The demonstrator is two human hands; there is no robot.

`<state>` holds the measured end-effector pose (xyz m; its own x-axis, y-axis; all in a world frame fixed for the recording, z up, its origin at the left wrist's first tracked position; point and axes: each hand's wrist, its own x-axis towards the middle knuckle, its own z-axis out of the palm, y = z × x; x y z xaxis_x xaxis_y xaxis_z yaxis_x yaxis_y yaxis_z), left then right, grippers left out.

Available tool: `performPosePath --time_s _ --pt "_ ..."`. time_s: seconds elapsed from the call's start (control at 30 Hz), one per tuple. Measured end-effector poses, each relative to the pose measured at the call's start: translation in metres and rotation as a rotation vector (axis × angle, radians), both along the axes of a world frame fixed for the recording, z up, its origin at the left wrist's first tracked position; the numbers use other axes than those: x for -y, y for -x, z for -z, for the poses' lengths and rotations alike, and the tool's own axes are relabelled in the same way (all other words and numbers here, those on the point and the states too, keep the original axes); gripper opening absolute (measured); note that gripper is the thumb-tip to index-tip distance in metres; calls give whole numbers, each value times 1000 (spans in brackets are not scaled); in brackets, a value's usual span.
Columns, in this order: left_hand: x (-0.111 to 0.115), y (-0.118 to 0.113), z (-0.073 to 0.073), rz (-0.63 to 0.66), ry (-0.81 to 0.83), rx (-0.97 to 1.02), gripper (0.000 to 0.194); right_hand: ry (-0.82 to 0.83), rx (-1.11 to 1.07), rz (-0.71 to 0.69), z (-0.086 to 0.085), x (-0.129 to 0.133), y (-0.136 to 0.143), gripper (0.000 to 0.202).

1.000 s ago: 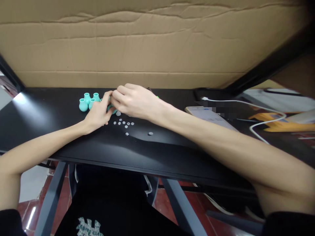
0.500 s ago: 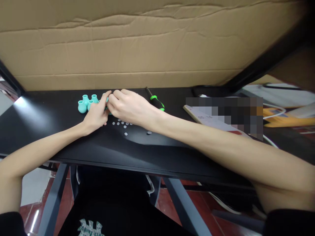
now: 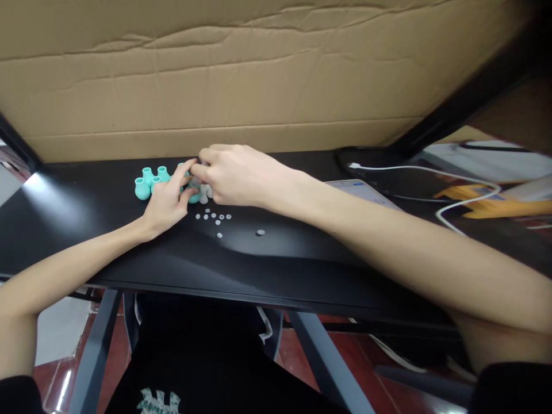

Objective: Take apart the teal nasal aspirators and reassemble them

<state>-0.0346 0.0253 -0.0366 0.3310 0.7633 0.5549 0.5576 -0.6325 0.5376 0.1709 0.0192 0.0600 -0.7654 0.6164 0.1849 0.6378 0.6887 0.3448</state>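
Observation:
My left hand is closed round a turquoise bulb-shaped piece, thumb and fingers on its sides. Fingers of my right hand pinch a small whitish translucent part at the top of that piece, close to my left fingertips. To the left stand several turquoise bulb-shaped pieces with open necks, partly hidden by my left hand. Just right of the held piece are whitish translucent parts. Several small pale discs lie on the black table in front of my hands.
A lone pale disc lies farther right on the black table. Beyond my right forearm are a phone-like device, a white cable and a yellow item. Cardboard rises behind the table.
My right hand has shifted slightly right and up, uncovering the turquoise piece and whitish parts. The screwdriver seen before is now hidden behind my right hand and forearm.

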Motion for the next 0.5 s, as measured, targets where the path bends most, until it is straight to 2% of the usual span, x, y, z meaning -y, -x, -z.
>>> performPosePath --time_s 0.17,0.33,0.4,0.5 --pt "8 -2 0 -5 -183 -54 53 37 -81 -8 -11 4 -9 27" --pt "10 0 -3 -23 -397 -34 56 44 -208 -78 -10 -5 -16 24" --pt "11 2 -4 -34 -431 -37 57 56 -224 -110 -8 -6 -16 26" --pt "12 2 -4 -40 -395 -62 58 39 -174 -76 -5 1 -14 25"
